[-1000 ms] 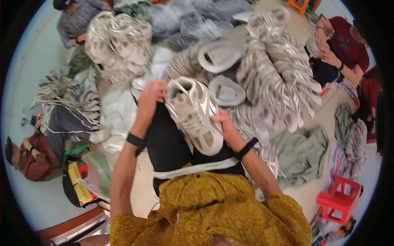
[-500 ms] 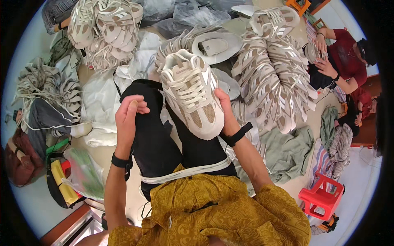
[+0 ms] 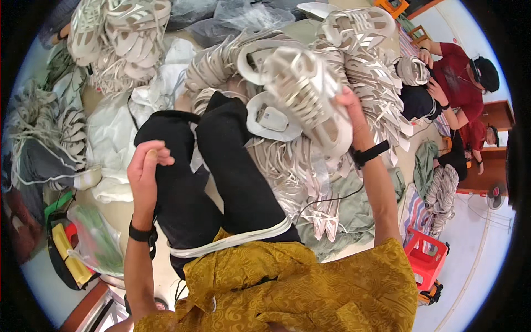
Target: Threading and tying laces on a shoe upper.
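My right hand [image 3: 354, 110] grips a laced sneaker upper [image 3: 310, 102] by its side near the toe end. It is off-white and beige, blurred by motion, and tilted with the toe toward me. Below it are a pale, oval shoe piece [image 3: 274, 117] and a row of stacked sneaker uppers [image 3: 290, 166]. Over my black-clad thigh hovers my left hand [image 3: 148, 157], its fingers curled together and nothing visible in them. A white cord [image 3: 232, 240] crosses my lap.
More uppers are heaped at far left [image 3: 124, 36] and far right [image 3: 370, 83]. White sheeting [image 3: 113, 144] and green cloth [image 3: 354, 216] lie around me. A co-worker in red [image 3: 462, 83] sits at right, holding a shoe piece, above a red stool [image 3: 426, 257].
My right hand has carried the sneaker upper from above my knees to the right, over the stacked uppers. The view has shifted, and my left hand keeps its curled shape.
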### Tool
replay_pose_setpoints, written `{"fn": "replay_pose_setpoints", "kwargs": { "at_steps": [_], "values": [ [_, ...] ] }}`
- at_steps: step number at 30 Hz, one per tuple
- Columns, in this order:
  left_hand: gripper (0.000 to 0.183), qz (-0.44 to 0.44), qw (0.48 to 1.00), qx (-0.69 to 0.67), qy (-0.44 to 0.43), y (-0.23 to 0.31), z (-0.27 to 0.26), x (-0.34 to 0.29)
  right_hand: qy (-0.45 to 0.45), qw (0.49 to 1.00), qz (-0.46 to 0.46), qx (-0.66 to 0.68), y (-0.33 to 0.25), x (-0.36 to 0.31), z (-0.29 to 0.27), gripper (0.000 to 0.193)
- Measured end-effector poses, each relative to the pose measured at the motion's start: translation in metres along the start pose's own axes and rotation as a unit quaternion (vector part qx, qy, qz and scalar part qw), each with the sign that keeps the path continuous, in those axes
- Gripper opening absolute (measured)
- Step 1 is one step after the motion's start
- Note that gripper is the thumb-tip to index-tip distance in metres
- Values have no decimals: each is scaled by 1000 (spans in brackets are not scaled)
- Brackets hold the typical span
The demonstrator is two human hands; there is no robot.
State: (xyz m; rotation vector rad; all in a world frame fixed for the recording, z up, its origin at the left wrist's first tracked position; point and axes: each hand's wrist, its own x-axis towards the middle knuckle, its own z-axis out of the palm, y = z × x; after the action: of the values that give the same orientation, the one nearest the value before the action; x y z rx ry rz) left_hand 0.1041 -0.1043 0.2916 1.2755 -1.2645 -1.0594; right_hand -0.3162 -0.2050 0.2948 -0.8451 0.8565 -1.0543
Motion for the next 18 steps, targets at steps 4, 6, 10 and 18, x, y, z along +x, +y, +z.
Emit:
{"fn": "replay_pose_setpoints", "kwargs": {
  "at_steps": [4, 6, 10, 18],
  "values": [
    [20, 9, 1000, -4, 12, -3, 4, 1, -14, 997, 28, 73, 32, 3, -13, 49],
    [19, -32, 999, -5, -15, 4, 17, 3, -34, 992, 20, 124, 37, -1, 6, 52],
    [14, -64, 992, 17, -108, 23, 69, 0, -25, 981, -30, 190, 55, -11, 49, 56],
    [29, 151, 974, 152, -67, 59, 67, 30, -12, 929, -11, 370, 100, -48, 133, 58]
  ]
}}
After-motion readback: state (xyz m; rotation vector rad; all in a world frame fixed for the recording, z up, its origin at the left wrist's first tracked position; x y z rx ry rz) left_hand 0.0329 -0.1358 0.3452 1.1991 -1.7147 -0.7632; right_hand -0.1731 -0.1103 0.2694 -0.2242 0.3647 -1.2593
